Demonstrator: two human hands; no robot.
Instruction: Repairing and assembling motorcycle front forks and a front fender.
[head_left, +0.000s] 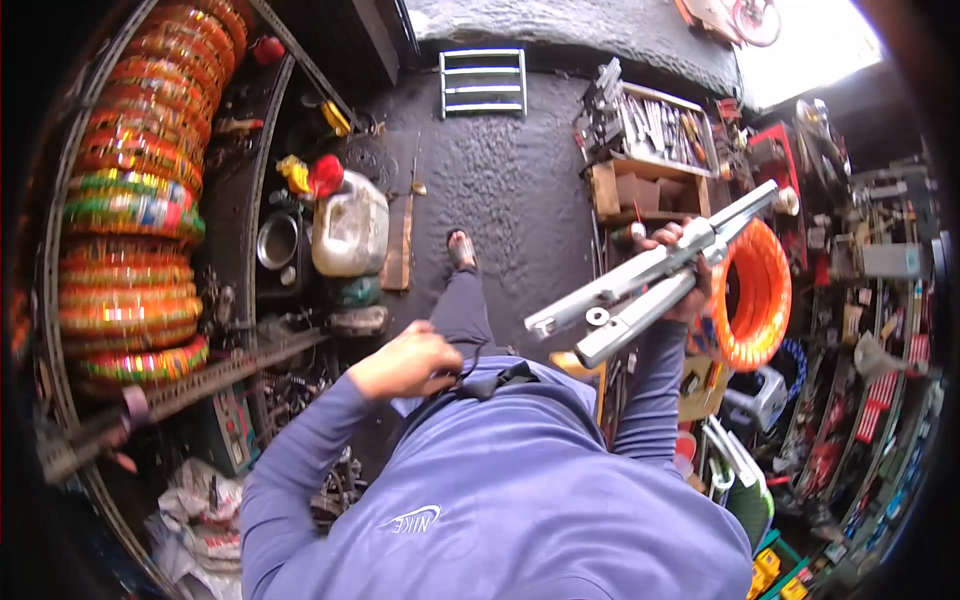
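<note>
In the head view, I saw my right hand [678, 262] clasped around a long silver metal tool [650, 277], raised at my right side and angled toward the upper right. An orange coil [758, 296] hung just behind that hand. My left hand [408, 360] was curled shut near my chest, touching a black strap [492, 382] on my purple sweatshirt [520, 500].

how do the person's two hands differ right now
The right hand is raised out to the side and grips a long grey metal tool, with an orange coil beside it. The left hand holds nothing that shows and rests loosely closed near the chest, by a black strap. Both come out of blue sleeves.
</note>
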